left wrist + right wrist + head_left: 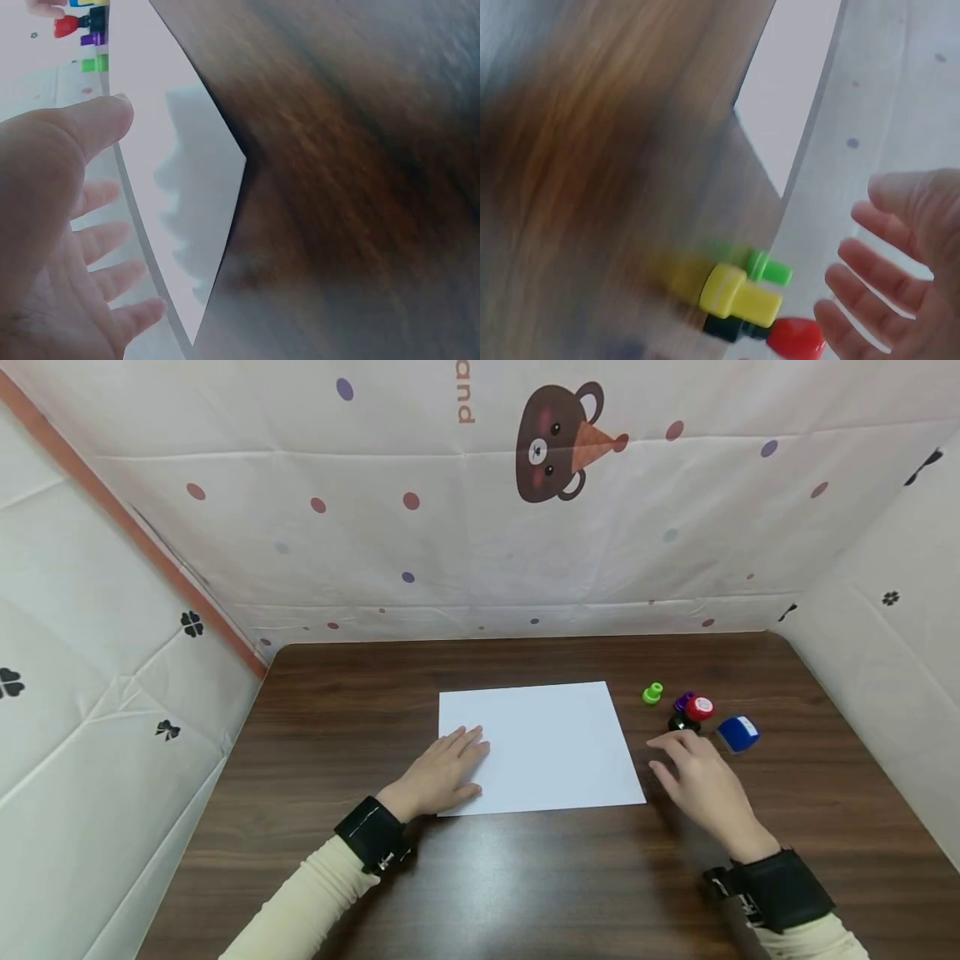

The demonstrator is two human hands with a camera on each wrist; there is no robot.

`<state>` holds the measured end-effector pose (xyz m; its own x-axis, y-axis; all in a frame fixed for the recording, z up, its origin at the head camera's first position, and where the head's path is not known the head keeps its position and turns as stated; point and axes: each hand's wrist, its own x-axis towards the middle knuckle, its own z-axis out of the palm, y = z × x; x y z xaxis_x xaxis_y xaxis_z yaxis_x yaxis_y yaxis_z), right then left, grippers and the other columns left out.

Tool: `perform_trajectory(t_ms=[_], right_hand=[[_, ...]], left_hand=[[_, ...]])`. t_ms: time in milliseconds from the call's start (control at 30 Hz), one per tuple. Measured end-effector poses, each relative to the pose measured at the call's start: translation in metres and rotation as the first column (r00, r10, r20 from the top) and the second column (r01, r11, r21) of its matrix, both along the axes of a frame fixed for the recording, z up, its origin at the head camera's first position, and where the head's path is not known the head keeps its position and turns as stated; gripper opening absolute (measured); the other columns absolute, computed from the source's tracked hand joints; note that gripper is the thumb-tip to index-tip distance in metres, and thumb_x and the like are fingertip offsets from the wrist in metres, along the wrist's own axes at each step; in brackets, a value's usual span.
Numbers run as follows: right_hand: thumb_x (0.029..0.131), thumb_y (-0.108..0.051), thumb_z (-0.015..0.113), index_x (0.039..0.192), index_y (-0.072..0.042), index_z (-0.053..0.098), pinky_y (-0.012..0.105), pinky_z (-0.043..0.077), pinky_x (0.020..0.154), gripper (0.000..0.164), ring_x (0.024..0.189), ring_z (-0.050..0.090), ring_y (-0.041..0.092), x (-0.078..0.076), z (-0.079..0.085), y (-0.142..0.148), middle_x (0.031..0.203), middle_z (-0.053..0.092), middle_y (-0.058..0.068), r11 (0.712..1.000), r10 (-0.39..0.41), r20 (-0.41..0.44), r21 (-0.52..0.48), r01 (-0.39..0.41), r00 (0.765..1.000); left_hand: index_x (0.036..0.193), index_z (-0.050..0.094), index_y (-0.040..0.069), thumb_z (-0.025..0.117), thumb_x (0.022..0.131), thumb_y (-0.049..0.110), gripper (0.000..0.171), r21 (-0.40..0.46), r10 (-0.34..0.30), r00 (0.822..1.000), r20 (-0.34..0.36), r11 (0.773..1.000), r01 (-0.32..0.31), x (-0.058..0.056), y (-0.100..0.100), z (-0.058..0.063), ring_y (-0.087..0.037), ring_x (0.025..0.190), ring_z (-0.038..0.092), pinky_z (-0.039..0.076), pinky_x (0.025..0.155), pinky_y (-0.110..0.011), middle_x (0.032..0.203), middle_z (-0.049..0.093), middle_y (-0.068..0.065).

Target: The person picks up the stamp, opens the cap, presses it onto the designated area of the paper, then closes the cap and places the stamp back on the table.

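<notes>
A white sheet of paper (547,752) lies on the table. My left hand (442,768) rests on its left part, fingers spread and straight. Right of the paper my right hand (705,785) hovers with loosely bent fingers, holding nothing. Just beyond it stand small stamp-like pieces: a green one (652,693), a purple one (682,701), a red-topped one with a round label (700,707) and a blue block with a white label (738,734). A black part (681,722) shows beside the red top. The right wrist view also shows a yellow piece (739,296), which the right hand hides in the head view.
The dark wooden table (480,877) has rounded back corners. White cloth with dots and a bear print (551,447) hangs behind it, with more cloth on both sides. Black bands (372,833) wrap both wrists over cream sleeves (300,897).
</notes>
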<state>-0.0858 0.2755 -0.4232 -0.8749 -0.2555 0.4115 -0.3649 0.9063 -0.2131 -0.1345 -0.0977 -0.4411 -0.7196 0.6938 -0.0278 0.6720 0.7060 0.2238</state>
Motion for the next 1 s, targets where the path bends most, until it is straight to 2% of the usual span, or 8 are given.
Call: perform_trajectory(t_ms=[167,333,633,1000], right_hand=[[0.068,-0.005,0.078,0.099,0.001,0.064,0.047,0.051,0.062,0.035,0.077,0.055,0.034,-0.004,-0.004,0.013,0.095,0.057,0.022,0.997,-0.072,-0.029,0.033,0.073,0.997],[0.068,-0.005,0.078,0.101,0.003,0.062,0.052,0.051,0.064,0.038,0.079,0.055,0.039,-0.007,-0.009,0.023,0.095,0.055,0.026,0.992,-0.108,-0.003,0.058,0.108,0.994],[0.068,-0.003,0.077,0.101,0.005,0.06,0.053,0.051,0.06,0.038,0.072,0.055,0.038,-0.012,-0.016,0.031,0.09,0.054,0.027,0.991,-0.111,0.032,0.073,0.109,0.993],[0.068,0.005,0.074,0.093,0.005,0.059,0.051,0.052,0.058,0.029,0.063,0.055,0.033,-0.019,-0.024,0.03,0.081,0.053,0.023,0.993,-0.114,0.049,0.022,0.113,0.992]], left_hand=[[0.136,0.042,0.006,0.059,0.089,0.032,0.056,0.07,-0.009,0.997,-0.077,0.997,0.014,0.002,0.002,0.002,-0.032,0.132,0.035,0.029,0.11,-0.042,0.145,0.034,-0.015],[0.134,0.045,0.007,0.06,0.089,0.031,0.053,0.132,0.002,0.993,-0.116,0.991,0.013,0.005,0.002,0.003,-0.028,0.13,0.038,0.031,0.109,-0.04,0.142,0.039,-0.013],[0.135,0.044,0.01,0.059,0.089,0.033,0.053,0.192,0.035,0.996,-0.085,0.981,-0.018,0.009,-0.001,0.002,-0.024,0.129,0.039,0.035,0.106,-0.04,0.142,0.039,-0.01],[0.135,0.044,0.012,0.058,0.09,0.034,0.053,0.223,0.071,0.997,-0.03,0.973,-0.063,0.011,-0.005,-0.003,-0.023,0.128,0.04,0.037,0.105,-0.039,0.142,0.04,-0.008]])
